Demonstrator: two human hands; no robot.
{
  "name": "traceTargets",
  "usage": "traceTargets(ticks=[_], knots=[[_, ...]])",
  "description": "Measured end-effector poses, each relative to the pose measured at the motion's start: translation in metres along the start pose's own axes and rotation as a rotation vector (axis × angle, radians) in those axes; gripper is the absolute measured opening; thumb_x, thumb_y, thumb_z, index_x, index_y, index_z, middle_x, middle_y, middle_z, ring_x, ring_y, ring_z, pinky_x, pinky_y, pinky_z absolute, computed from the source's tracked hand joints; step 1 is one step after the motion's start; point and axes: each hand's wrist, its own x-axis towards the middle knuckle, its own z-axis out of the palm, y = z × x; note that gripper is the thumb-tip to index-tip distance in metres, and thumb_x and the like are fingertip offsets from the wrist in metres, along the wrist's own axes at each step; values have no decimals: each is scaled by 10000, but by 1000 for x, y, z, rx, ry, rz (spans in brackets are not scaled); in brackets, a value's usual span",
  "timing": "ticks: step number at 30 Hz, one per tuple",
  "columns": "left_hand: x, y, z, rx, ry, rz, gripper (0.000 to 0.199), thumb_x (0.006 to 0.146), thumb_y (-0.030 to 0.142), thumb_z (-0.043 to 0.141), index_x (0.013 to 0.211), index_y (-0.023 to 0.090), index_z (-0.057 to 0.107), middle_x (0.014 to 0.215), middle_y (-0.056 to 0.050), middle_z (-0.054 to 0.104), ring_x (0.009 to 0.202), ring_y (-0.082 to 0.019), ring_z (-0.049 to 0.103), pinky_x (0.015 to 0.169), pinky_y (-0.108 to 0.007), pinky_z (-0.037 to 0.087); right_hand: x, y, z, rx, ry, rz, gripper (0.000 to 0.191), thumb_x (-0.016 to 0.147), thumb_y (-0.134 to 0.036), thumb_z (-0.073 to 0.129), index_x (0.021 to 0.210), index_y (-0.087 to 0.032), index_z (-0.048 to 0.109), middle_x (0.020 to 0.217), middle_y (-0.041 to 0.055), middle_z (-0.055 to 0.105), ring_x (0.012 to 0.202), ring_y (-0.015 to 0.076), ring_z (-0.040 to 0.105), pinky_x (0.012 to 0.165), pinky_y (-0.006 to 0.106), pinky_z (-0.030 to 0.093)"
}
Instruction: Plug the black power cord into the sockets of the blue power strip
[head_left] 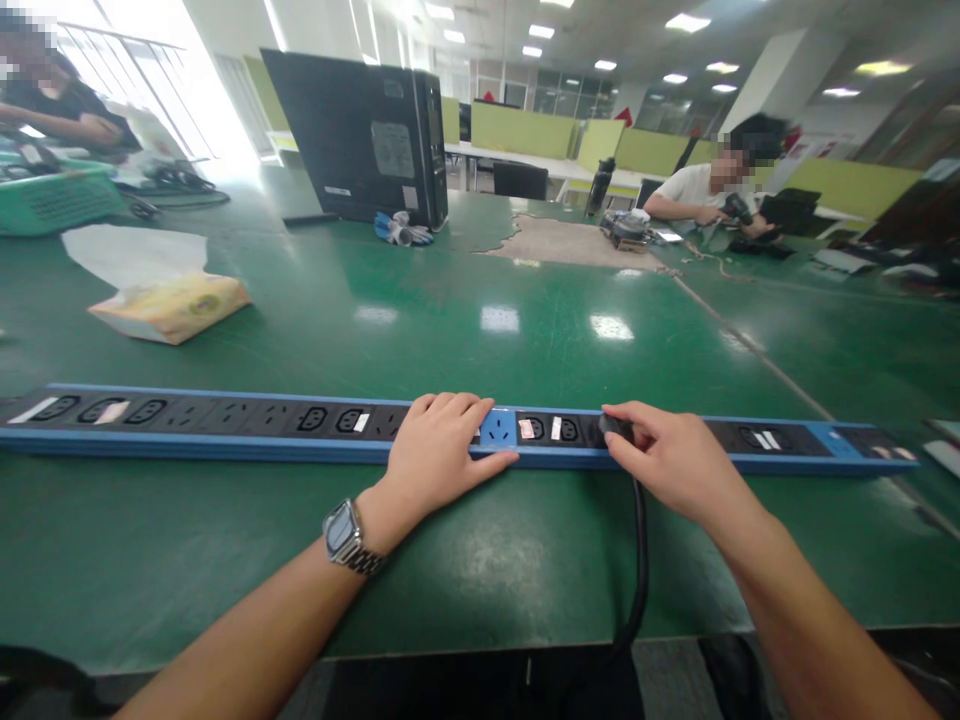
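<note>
The strip (240,425) lies across the green table (337,350), under the left hand (439,445) and running out past both hands. The left hand is open over it, fingers toward the far edge and thumb spread along the near side, beside a blue socket (499,430). The right hand (671,455) grips a black plug (613,430) at the strip between thumb and fingers; whether it is fully seated cannot be told. Its cable (640,560) drops below that hand to the table's near edge. A watch (343,530) sits on the left wrist.

The tabletop is glossy, with ceiling lights mirrored beyond the hands. Ahead of the right hand a seam (757,350) crosses it at a slant, and farther off the green gives way to a ragged tan patch (562,243). Beyond the left hand and to its left lies a tissue pack (172,305); farther out are gloves (403,230) by a black case (360,140), with a green basket (56,195) at far left. A bottle (600,187) stands well beyond the right hand.

One person (67,110) is past the basket, another (697,195) at far right with a dark tool. Yellow-green dividers (521,127), a chair (520,181) and a pale pillar (780,90) fill the room behind.
</note>
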Motion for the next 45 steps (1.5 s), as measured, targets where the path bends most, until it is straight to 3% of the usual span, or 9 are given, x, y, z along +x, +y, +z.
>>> traceTargets(ticks=[6, 9, 14, 19, 24, 27, 33, 37, 45], knots=[[-1, 0, 1, 2, 7, 7, 624, 825, 652, 524, 1216, 168, 575, 1163, -104, 649, 1074, -292, 574, 957, -462, 400, 1, -12, 2, -137, -26, 120, 388, 816, -481, 486, 1123, -344, 680, 830, 13, 713, 712, 221, 621, 576, 294, 358], [-1, -1, 1, 6, 7, 12, 623, 826, 655, 520, 1218, 173, 571, 1171, -100, 647, 1071, -291, 575, 958, -462, 399, 6, -6, 7, -92, -60, 144, 445, 816, -533, 486, 1150, -306, 673, 918, 47, 720, 789, 250, 640, 632, 327, 411], [0, -1, 1, 17, -1, 8, 620, 831, 658, 509, 1215, 174, 569, 1170, -99, 647, 1068, -290, 574, 954, -459, 403, 11, 3, 5, 294, -94, 90, 403, 808, -442, 537, 1066, -170, 686, 728, 55, 685, 666, 191, 624, 620, 306, 455], [0, 0, 0, 15, -4, 8, 611, 832, 652, 510, 1205, 172, 576, 1172, -105, 648, 1072, -290, 574, 958, -458, 404, 11, 13, -28, 782, 80, 265, 513, 727, -450, 666, 1150, -162, 651, 619, -5, 583, 489, 128, 527, 454, 254, 412], [1, 1, -2, 9, -4, 4, 611, 837, 643, 508, 1220, 171, 576, 1166, -110, 650, 1066, -295, 577, 951, -469, 411, 10, 51, -54, 919, 54, 408, 564, 713, -476, 687, 1203, -201, 638, 596, -28, 516, 424, 88, 437, 389, 221, 313], [1, 1, -2, 5, -4, 4, 614, 837, 638, 510, 1228, 169, 576, 1164, -111, 650, 1071, -296, 577, 958, -474, 410, 8, 82, -60, 778, 106, 479, 509, 742, -506, 655, 1129, -177, 669, 542, -32, 469, 420, 83, 381, 398, 231, 264], [1, 2, -2, -3, -5, 0, 605, 833, 627, 525, 1227, 172, 584, 1165, -109, 652, 1075, -298, 582, 957, -479, 414, 1, 121, -62, 172, 87, 481, 410, 771, -537, 607, 886, -148, 666, 592, 64, 625, 543, 179, 541, 538, 310, 362], [1, 1, -1, 11, -1, 6, 604, 834, 634, 517, 1221, 175, 586, 1165, -110, 655, 1071, -297, 585, 951, -476, 419, -2, 131, -55, 141, 21, 398, 389, 772, -542, 598, 868, -172, 670, 579, 46, 621, 556, 192, 551, 567, 314, 369], [1, 1, -2, 33, -5, 11, 603, 842, 628, 512, 1230, 173, 579, 1179, -109, 651, 1072, -293, 587, 954, -474, 423, 1, 134, -54, -8, 37, 328, 366, 773, -541, 594, 862, -198, 688, 701, 67, 676, 635, 213, 580, 594, 317, 372]])
